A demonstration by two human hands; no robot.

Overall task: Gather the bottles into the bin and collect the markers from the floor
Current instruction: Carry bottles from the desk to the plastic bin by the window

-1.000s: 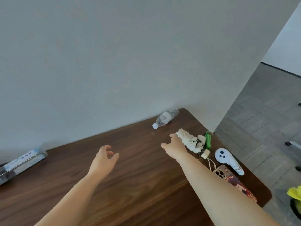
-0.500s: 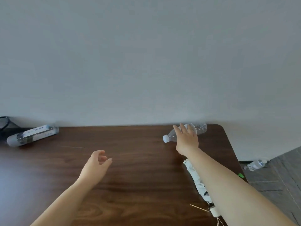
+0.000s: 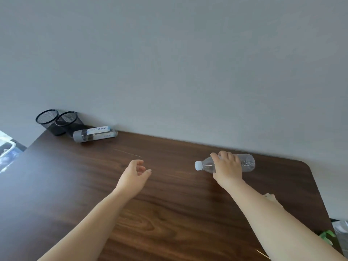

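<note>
A clear plastic bottle (image 3: 246,163) with a white cap lies on its side near the back right of the dark wooden table (image 3: 169,204). My right hand (image 3: 227,169) is wrapped over its middle, gripping it. My left hand (image 3: 134,177) hovers over the table's centre, fingers loosely curled and apart, holding nothing. A second bottle (image 3: 95,133) with a grey cap and a white label lies on its side at the back left, by the wall. No markers or bin are in view.
Two black mesh cups (image 3: 56,122) stand at the table's back left corner against the grey wall. A crumpled white thing (image 3: 271,197) peeks out behind my right forearm. Something green (image 3: 326,235) and clear plastic lie past the table's right edge.
The view has swung left, bringing the mesh cups into sight. My right hand reached the clear bottle and has closed around it. My left hand stays open above the table.
</note>
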